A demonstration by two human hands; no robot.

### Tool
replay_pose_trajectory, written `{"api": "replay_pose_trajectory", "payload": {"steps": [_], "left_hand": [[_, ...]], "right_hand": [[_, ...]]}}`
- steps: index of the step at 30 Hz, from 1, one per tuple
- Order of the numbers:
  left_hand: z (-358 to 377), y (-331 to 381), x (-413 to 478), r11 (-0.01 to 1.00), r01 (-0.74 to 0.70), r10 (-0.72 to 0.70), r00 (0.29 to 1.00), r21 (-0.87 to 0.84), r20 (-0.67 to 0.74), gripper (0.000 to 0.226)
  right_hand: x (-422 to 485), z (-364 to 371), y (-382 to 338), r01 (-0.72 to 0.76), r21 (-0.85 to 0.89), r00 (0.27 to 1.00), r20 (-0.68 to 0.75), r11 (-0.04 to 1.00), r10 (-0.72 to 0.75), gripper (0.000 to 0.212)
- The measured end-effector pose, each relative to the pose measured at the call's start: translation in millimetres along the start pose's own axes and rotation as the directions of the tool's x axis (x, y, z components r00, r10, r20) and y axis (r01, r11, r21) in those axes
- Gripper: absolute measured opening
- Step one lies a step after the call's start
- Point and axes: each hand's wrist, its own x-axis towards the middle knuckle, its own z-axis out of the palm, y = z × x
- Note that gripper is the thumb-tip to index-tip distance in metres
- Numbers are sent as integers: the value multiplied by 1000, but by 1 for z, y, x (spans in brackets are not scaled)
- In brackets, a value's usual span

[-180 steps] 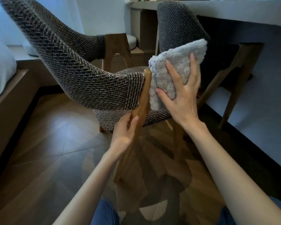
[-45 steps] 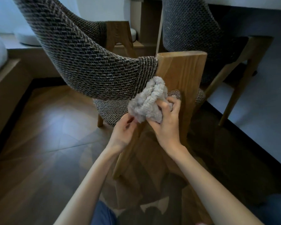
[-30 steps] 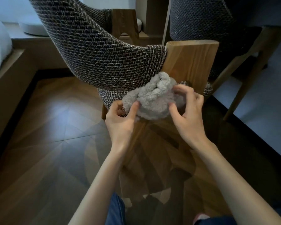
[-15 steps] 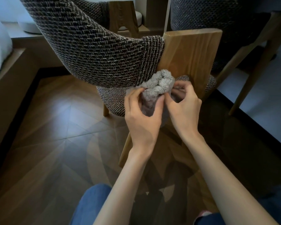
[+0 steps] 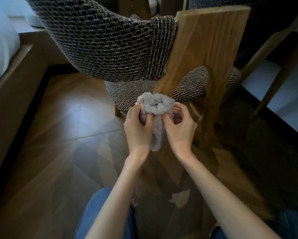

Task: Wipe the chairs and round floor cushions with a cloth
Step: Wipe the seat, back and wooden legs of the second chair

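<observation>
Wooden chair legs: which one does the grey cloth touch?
The left branch of the forked wooden back leg of the dark woven chair: the left hand and right hand bunch the grey fluffy cloth on it. Other legs are bare.

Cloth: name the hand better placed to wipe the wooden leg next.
Right, probably. Both hands grip the cloth, but the right hand lies closer to the bare wooden leg than the left hand.

one head-worn wide-angle view looks forward and down, close behind the chair (image 5: 101, 40), over the floor (image 5: 58, 152).
</observation>
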Motion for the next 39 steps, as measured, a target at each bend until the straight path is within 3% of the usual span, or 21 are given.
{"api": "replay_pose_trajectory", "payload": {"steps": [8, 16, 23, 27, 31, 35, 39], "left_hand": [[0, -43, -30, 996, -28, 26, 999, 81, 30, 17], [-11, -127, -50, 977, 99, -145, 958, 190, 248, 15], [-2, -194, -68, 909, 305, -392, 859, 286, 330, 33], [4, -219, -76, 888, 329, -437, 819, 320, 372, 29], [8, -232, -77, 832, 353, -527, 744, 428, 411, 38], [5, -226, -75, 831, 333, -517, 757, 446, 399, 36], [1, -189, -74, 879, 339, -433, 862, 334, 264, 12]], "right_hand": [[-28, 16, 47, -64, -23, 987, 145, 998, 67, 29], [-59, 39, 105, -304, -137, 864, 378, 943, 334, 19], [-80, 75, 159, -588, -122, 650, 517, 800, 557, 29], [-102, 94, 184, -722, -110, 544, 521, 684, 658, 31], [-108, 104, 199, -788, -103, 437, 600, 607, 670, 25], [-102, 102, 190, -771, -100, 471, 576, 629, 668, 25], [-87, 84, 166, -752, -94, 539, 480, 652, 692, 23]]}}
